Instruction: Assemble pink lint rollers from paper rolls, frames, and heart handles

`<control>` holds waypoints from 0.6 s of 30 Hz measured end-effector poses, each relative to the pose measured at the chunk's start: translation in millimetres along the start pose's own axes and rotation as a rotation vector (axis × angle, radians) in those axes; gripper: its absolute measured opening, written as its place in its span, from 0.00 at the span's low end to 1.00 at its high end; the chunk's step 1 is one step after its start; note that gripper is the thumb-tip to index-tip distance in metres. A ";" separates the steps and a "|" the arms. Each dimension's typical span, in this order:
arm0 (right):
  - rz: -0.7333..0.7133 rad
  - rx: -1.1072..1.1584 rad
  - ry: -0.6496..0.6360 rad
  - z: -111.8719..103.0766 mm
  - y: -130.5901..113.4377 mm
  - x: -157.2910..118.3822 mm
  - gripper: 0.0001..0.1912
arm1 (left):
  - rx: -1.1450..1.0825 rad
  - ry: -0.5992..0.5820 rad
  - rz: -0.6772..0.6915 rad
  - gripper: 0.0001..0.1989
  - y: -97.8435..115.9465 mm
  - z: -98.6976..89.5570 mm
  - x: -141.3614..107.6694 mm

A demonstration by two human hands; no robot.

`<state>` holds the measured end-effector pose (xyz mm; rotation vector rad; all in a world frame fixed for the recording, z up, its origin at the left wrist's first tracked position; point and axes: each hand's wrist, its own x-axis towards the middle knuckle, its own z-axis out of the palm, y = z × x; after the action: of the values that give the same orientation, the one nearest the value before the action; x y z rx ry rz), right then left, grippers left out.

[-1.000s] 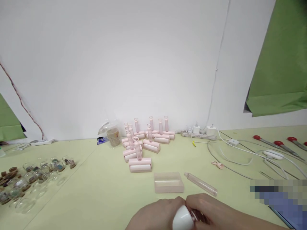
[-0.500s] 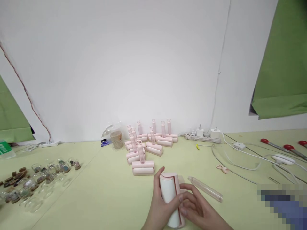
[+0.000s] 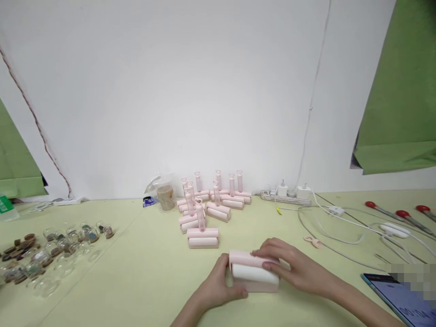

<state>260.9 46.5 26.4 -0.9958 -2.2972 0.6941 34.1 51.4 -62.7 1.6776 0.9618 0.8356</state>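
Note:
A pink lint roller head (image 3: 255,274) with a white roll lies crosswise on the table in front of me. My left hand (image 3: 218,284) grips its left end, thumb along the lower front. Across the pink cover at the right end rest the closed fingers of my right hand (image 3: 289,263). No handle shows on this head. A loose pink cap with a loop (image 3: 312,241) lies to the right, past my right hand. Farther back stand several pink lint rollers (image 3: 203,238) with their handles upright. The clear tube seen earlier is hidden.
Small glass domes (image 3: 52,250) with brown bases crowd the left side. Against the wall are a bagged cup (image 3: 165,198) and a power strip (image 3: 286,198) with chargers. Cables (image 3: 344,243), red-handled tools (image 3: 405,214) and a phone (image 3: 391,295) lie to the right.
The lint roller head has gone from upright to lying sideways on the table. My left hand shifted to its left end, and my right hand moved onto its top.

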 end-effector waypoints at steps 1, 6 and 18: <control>-0.019 -0.037 -0.032 0.3 -1.5 -1.3 0.14 | -0.001 -0.012 0.011 0.30 -0.4 0.4 -0.3; -0.014 -0.106 -0.108 8.8 -3.4 -3.9 0.14 | -0.010 -0.052 -0.011 0.31 -0.5 -3.2 -1.8; 0.325 -0.277 0.069 -6.7 56.3 -1.7 0.13 | 0.089 -0.051 0.003 0.27 11.5 -1.2 -6.8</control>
<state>293.9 80.3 -5.0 -1.5207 -2.2332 0.4621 32.4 43.5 -51.9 1.7680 0.9737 0.7582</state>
